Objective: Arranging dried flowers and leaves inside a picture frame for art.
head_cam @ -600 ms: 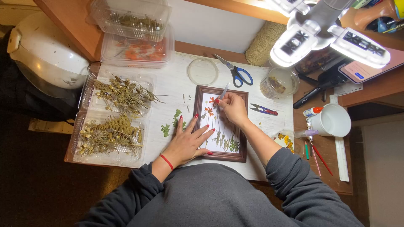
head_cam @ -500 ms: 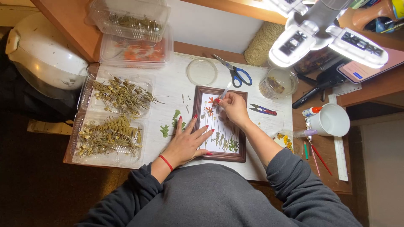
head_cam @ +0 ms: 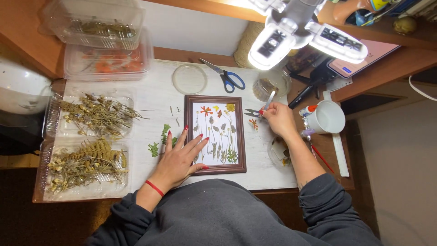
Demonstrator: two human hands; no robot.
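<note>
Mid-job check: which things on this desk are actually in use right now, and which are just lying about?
In use:
left hand flat on the picture frame
right hand holding tweezers
pressed flower beside the frame

Lying about:
scissors
white mug
round clear dish
trays of dried plants
ruler

My left hand [head_cam: 181, 159] lies flat, palm down, fingers spread and pointing up and right, forearm bare below a pushed-up sleeve. My right hand [head_cam: 278, 119] is raised off to the right, fingertips [head_cam: 263, 110] pinched together, wrist bent.
</note>
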